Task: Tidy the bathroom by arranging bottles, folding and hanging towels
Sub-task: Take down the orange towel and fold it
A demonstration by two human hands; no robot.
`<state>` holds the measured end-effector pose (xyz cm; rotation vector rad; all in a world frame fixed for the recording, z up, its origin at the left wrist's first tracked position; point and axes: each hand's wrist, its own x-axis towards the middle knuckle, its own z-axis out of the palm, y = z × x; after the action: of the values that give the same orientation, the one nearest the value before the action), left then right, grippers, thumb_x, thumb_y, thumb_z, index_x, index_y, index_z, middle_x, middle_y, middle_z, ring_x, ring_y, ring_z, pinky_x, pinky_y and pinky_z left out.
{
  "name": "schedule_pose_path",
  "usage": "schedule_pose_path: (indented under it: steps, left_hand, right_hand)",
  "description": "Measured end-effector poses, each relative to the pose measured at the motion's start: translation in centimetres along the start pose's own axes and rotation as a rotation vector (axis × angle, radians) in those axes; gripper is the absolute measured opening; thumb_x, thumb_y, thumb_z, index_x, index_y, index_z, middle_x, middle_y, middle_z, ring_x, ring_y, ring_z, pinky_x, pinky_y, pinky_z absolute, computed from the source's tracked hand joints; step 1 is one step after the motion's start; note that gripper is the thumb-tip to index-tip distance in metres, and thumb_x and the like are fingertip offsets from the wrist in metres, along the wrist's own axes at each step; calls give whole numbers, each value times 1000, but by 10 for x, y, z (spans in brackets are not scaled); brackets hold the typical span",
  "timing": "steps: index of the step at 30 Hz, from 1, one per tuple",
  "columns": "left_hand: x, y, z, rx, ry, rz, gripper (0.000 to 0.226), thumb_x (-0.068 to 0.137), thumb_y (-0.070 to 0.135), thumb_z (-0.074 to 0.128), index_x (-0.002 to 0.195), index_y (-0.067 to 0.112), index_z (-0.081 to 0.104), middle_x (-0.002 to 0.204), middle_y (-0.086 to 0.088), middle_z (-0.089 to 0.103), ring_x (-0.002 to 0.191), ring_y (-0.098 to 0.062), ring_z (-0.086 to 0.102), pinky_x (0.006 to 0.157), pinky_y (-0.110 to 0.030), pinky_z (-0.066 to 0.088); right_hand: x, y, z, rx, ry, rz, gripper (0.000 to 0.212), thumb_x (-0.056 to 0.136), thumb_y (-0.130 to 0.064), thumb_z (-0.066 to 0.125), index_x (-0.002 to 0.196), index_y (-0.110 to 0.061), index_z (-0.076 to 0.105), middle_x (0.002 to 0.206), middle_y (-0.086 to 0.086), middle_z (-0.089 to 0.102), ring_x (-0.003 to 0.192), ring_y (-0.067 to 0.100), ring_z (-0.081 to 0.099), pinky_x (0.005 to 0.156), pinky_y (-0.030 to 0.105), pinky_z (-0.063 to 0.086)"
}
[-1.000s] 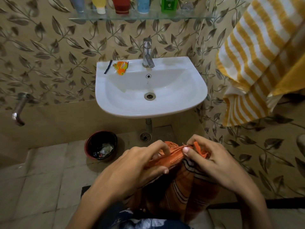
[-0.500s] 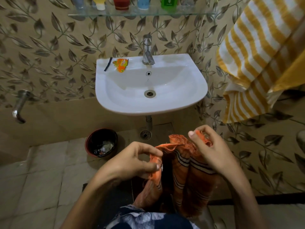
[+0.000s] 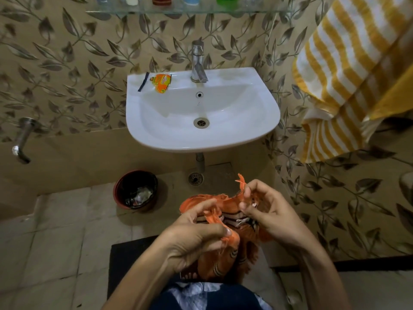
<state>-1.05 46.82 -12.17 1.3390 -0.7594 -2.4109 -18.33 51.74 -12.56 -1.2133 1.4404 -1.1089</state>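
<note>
Orange towel (image 3: 223, 262) bunched, seemingly pinched between left hand (image 3: 192, 240), right hand (image 3: 268, 211)

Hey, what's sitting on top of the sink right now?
On the sink rim, left of the tap, lie an orange sachet and a thin dark strip. The basin shows only its drain.

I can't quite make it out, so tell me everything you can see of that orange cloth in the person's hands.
The orange towel looks like thin woven cloth with dark and pale stripes and frayed, fringed edges. It is bunched, not folded, hanging in front of the person, below the sink. The left hand pinches one orange edge; the right hand pinches another, with a tuft sticking up above its fingers.
</note>
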Motion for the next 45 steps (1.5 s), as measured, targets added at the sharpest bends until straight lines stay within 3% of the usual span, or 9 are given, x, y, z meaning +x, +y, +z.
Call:
schedule_pose_path:
  steps: [5, 11, 15, 19, 24, 29, 36, 39, 45]
  left_hand:
    - [-2, 0, 6, -78, 15, -29, 40, 72, -20, 62, 109, -3, 57, 72, -17, 70, 62, -23, 70, 52, -29, 59]
    - [-6, -1, 8, -184, 9, 9, 24, 75, -21, 56, 67, -7, 72, 67, -21, 70, 56, -21, 70, 45, -23, 55]
    - [-7, -3, 7, -217, 6, 29, 16, 76, -20, 56, 87, -13, 65, 73, -26, 69, 57, -25, 70, 47, -25, 57]
    - [-8, -4, 9, -237, -7, 17, 19, 76, -22, 53, 93, -14, 57, 72, -26, 68, 57, -26, 70, 48, -25, 57]
    - [-5, -2, 4, -176, 27, -13, 54, 73, -23, 54, 123, -8, 43, 85, -27, 70, 65, -27, 71, 55, -28, 59]
    - [-2, 0, -3, -108, 14, -25, 53, 71, -27, 52, 117, -1, 48, 97, -26, 68, 72, -29, 71, 64, -32, 58]
    - [9, 1, -32, 749, -29, 130, 29, 73, 14, 77, 98, 26, 68, 99, 6, 67, 80, -11, 68, 68, -25, 55]
    - [33, -11, -50, 1323, 259, 219, 33, 76, 46, 67, 108, 41, 60, 110, 9, 44, 102, -12, 53, 87, -29, 45]
    - [73, -25, -75, 1431, 341, 172, 34, 82, 36, 63, 115, 35, 57, 113, 3, 28, 107, -19, 45, 97, -34, 40]
  right_hand:
    - [-5, -1, 10, 101, 71, -48, 12, 77, -7, 69, 70, -15, 63, 68, -4, 64, 70, 2, 59, 69, 14, 46]
    - [-19, 10, 27, 162, 18, -66, 10, 84, -19, 67, 87, -18, 77, 92, 0, 72, 93, 10, 67, 83, 18, 50]
    - [-26, 12, 21, 187, -120, -61, 30, 74, -32, 78, 102, -24, 74, 104, 1, 69, 106, 17, 64, 92, 28, 50]
    - [-21, 11, 21, 43, -74, -158, 30, 70, -12, 80, 97, -25, 75, 95, -7, 72, 95, 12, 68, 84, 20, 50]
    - [-16, 7, 16, -22, -100, -172, 27, 75, -8, 74, 96, -25, 75, 94, -10, 74, 93, 9, 69, 82, 17, 50]
    - [-12, 5, 11, -114, -196, -156, 40, 75, 8, 66, 98, -24, 75, 95, -11, 73, 96, 9, 68, 83, 17, 49]
    - [-11, -1, -3, -17, -80, -143, 52, 75, 27, 51, 79, -19, 76, 83, -3, 74, 84, 8, 69, 74, 14, 49]
    - [-11, -11, -5, 135, 27, -196, 16, 78, -12, 66, 72, -24, 74, 74, -3, 70, 67, 2, 65, 59, 11, 49]
    - [-10, -20, -23, 196, 178, -320, 7, 78, -36, 70, 73, -31, 71, 71, -12, 67, 61, -4, 61, 55, 8, 47]
